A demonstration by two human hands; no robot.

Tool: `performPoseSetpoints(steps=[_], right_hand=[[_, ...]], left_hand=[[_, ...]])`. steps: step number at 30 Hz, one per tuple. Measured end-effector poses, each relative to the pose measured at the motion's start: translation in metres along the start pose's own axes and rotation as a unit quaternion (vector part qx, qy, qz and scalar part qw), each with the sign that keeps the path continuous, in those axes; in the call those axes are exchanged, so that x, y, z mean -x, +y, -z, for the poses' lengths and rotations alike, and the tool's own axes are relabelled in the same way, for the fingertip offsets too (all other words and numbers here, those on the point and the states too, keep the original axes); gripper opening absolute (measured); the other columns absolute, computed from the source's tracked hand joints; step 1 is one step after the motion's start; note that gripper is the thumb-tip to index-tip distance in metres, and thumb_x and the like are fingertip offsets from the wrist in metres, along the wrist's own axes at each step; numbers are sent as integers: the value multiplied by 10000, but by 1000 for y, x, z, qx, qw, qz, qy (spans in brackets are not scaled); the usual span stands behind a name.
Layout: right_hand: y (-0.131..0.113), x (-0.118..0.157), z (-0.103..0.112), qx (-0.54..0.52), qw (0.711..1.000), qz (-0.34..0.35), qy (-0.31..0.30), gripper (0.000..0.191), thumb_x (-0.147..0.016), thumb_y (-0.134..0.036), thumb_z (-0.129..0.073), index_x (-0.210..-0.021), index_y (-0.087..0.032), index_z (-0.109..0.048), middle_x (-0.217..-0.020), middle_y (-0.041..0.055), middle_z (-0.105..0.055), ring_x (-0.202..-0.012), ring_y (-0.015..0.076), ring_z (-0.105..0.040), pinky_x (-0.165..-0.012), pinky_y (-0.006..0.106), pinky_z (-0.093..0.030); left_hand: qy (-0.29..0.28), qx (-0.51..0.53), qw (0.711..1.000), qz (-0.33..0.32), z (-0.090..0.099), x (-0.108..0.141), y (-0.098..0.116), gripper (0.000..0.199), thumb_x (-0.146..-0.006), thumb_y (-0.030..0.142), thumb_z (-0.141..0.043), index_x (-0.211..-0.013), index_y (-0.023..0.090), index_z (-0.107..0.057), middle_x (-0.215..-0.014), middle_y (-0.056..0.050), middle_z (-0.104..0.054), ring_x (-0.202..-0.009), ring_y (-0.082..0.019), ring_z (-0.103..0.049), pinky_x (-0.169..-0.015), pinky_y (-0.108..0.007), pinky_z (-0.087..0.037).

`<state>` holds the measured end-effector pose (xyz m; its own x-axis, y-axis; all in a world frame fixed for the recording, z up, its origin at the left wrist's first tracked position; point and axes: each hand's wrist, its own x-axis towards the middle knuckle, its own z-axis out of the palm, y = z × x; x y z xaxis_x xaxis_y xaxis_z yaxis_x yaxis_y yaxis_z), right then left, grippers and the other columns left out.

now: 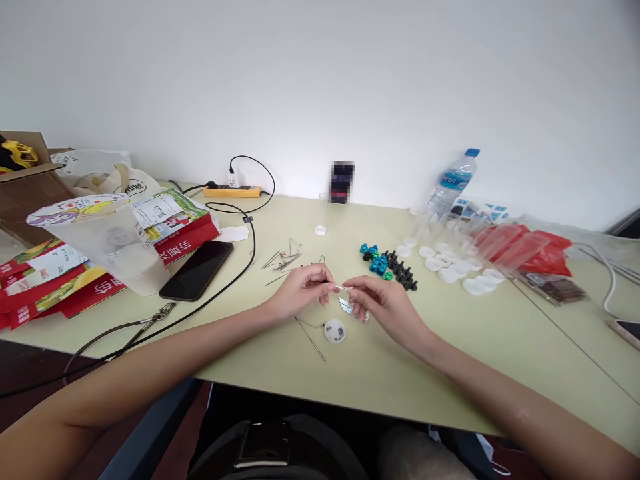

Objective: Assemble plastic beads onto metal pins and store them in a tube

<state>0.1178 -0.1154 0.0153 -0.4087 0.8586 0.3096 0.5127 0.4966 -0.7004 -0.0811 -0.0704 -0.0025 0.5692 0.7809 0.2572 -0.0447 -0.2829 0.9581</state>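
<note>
My left hand (307,291) is closed in a pinch, and a thin dark wire-like piece (324,263) sticks up from its fingers. Facing it, my right hand (383,303) pinches a slim, pale, shiny piece (343,288) whose other end meets my left fingertips; its exact kind is too small to tell. Below the right fingers lie some bright metal sticks (346,306), partly hidden by the hand. Nearer to me on the table are a round white lid (335,331) with small grey bits in it and a thin metal rod (311,340).
More thin metal pieces (285,259) lie beyond my left hand. Blue, green and black small parts (380,263) are heaped right of centre, by clear tubes with white caps (450,267). A phone (197,271), a plastic cup (107,247) and a black cable (240,267) occupy the left; a water bottle (450,183) stands behind.
</note>
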Motion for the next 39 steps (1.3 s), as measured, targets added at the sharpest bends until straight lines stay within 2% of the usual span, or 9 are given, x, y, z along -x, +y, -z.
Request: performPoseSetpoints(steps=[3,6,12,16,20,23,26,32,39], right_hand=[[5,2,0,213,970,114,35,242,-914,-251,-421,-1080,-166,-575,-910,94,-627,-753,172,-618,-648,307,-508],[7,5,0,315,930,182,44,249,-919,-167,-376,-1076,-151,-568,-952,116,-611,-810,185,-599,-662,303,-490],[5,3,2,299,942,150,28,271,-916,-125,-364,-1132,-163,-524,-831,57,-609,-690,135,-574,-594,247,-457],[3,2,3,323,936,133,39,271,-931,-171,-359,-1169,-173,-488,-890,56,-616,-640,119,-563,-558,236,-441],[2,4,4,470,859,198,46,278,-902,-97,-344,-1098,-144,-537,-1147,139,-539,-758,151,-579,-549,247,-425],[0,4,5,556,788,258,56,295,-864,-15,-349,-1009,-121,-583,-1102,126,-573,-781,172,-562,-562,268,-409],[-2,2,5,575,763,289,61,228,-864,-39,-405,-938,-111,-608,-1033,114,-598,-784,181,-544,-584,283,-398],[3,2,3,515,812,268,61,278,-863,-2,-362,-882,-127,-609,-851,85,-606,-679,152,-520,-548,266,-367],[8,4,-6,259,961,94,18,236,-926,-157,-369,-920,-183,-603,-794,37,-601,-667,122,-547,-599,237,-417]], left_hand=[[0,20,1000,7,4,-2,-2,215,-806,346,-580,-804,137,-526,-682,-31,-604,-630,-119,-581,-657,-262,-445],[-6,30,999,11,6,-3,-2,227,-796,352,-592,-798,138,-519,-710,-38,-619,-607,-113,-577,-644,-264,-445],[-17,20,999,22,2,-2,-1,221,-786,344,-605,-792,137,-527,-713,-31,-623,-599,-106,-571,-658,-269,-449],[-26,29,999,36,2,-2,-2,221,-786,348,-603,-799,140,-528,-734,-38,-630,-639,-127,-594,-630,-258,-448],[-19,35,998,51,5,-2,-2,225,-796,355,-591,-792,142,-520,-779,-58,-657,-628,-122,-589,-624,-256,-447],[-22,49,997,63,5,-1,-2,232,-797,364,-588,-795,143,-517,-828,-74,-671,-600,-107,-570,-642,-267,-452],[-27,63,995,69,5,-1,-3,235,-791,365,-595,-805,145,-513,-826,-76,-673,-604,-108,-566,-642,-271,-455],[-35,52,996,65,4,-1,-6,242,-793,370,-591,-819,141,-514,-850,-92,-671,-608,-106,-562,-642,-274,-461],[-45,35,997,55,4,-1,-7,241,-794,367,-588,-808,135,-521,-848,-89,-664,-602,-109,-574,-618,-263,-457]])
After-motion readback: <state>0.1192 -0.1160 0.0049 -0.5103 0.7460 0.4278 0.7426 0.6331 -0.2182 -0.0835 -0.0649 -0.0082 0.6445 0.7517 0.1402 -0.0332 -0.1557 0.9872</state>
